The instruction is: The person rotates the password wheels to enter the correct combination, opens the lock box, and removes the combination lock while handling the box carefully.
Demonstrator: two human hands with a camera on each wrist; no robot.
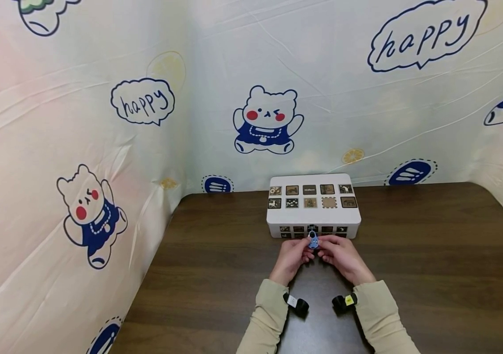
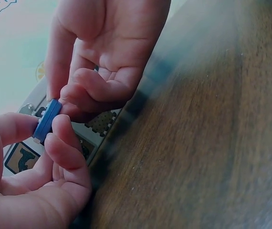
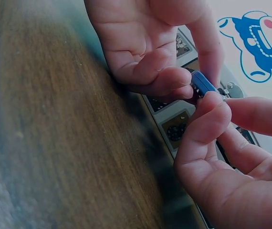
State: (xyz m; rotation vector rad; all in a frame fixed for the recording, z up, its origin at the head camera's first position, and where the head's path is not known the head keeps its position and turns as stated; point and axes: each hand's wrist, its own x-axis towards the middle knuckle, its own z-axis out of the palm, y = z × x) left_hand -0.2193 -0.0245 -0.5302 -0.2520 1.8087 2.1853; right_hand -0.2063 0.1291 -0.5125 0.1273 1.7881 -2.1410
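Note:
A small blue padlock (image 1: 313, 242) hangs at the front latch of a white box (image 1: 313, 215) with small dark square pictures on its lid and front. From the left, my left hand (image 1: 292, 257) pinches the padlock between thumb and fingers. My right hand (image 1: 343, 255) pinches its other side. The left wrist view shows the blue padlock body (image 2: 47, 120) edge-on between both sets of fingertips. In the right wrist view, fingers cover much of the padlock (image 3: 204, 85), and a metal latch part shows beside it. Whether the shackle is locked cannot be made out.
The box stands at the back of a dark wooden table (image 1: 216, 265), close to a pale cloth wall (image 1: 216, 98) printed with bears and the word "happy". Black wrist cameras (image 1: 297, 306) are strapped at both sleeves.

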